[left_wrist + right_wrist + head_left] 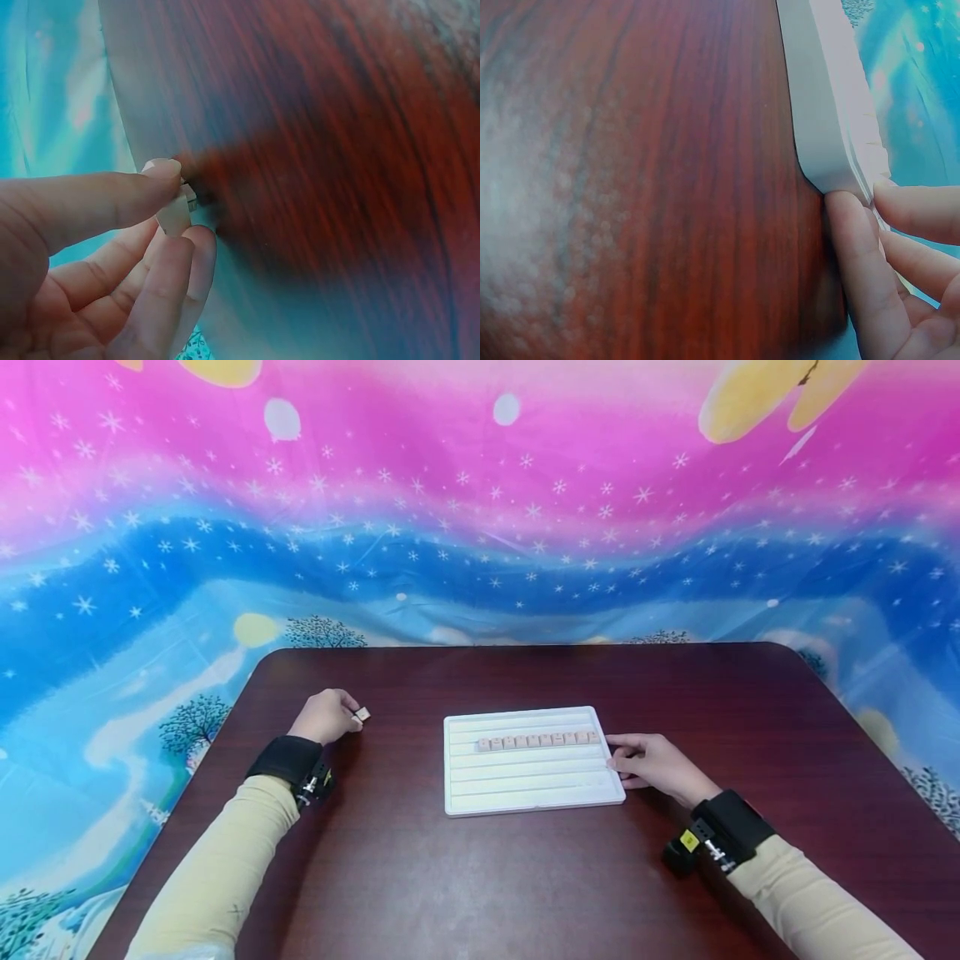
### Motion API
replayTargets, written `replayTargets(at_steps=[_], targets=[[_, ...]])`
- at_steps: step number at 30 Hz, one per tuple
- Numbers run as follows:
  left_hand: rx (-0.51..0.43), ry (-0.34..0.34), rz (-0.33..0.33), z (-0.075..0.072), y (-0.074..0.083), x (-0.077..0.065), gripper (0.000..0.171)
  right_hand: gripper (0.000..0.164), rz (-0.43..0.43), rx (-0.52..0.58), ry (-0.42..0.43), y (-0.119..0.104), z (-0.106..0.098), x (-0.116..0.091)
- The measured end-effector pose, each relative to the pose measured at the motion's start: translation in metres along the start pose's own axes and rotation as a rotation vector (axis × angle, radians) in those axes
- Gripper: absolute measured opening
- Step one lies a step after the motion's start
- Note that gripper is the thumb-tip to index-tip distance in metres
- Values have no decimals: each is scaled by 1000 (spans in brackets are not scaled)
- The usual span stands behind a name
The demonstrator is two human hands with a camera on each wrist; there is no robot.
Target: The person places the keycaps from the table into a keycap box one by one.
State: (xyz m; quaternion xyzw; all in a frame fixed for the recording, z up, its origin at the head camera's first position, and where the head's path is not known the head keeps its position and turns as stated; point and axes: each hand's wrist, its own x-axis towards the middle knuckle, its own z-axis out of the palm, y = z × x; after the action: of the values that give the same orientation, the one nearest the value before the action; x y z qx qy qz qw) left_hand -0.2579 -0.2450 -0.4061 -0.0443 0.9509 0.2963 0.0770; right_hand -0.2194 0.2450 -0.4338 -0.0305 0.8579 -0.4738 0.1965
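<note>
Between thumb and fingertips, my left hand point(324, 716) pinches a small cream keycap point(363, 714) over the left part of the table. The left wrist view shows the same keycap point(175, 214) tilted, partly covered by the thumb. A white ridged tray point(517, 790) lies right of centre, with a row of pinkish-beige keycaps point(532, 742) set along one of its upper ledges. At the tray's right edge, my right hand point(660, 764) grips the rim. Seen from the right wrist, the thumb lies on top of the tray point(821, 112) and a finger presses its side.
The dark reddish wooden table point(360, 877) has rounded far corners. Behind it hangs a pink and blue patterned cloth point(480, 527). Each wrist carries a black strap with a small camera, the right one point(731, 827) close above the tabletop.
</note>
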Motion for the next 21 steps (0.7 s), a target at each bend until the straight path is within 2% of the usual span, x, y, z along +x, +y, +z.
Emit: replayTargets(at_steps=[11, 21], targets=[[-2, 50, 54, -12, -4, -6, 12, 57, 2, 8, -7, -2, -1, -1], [-31, 35, 55, -14, 8, -9, 21, 58, 8, 2, -7, -1, 0, -1]])
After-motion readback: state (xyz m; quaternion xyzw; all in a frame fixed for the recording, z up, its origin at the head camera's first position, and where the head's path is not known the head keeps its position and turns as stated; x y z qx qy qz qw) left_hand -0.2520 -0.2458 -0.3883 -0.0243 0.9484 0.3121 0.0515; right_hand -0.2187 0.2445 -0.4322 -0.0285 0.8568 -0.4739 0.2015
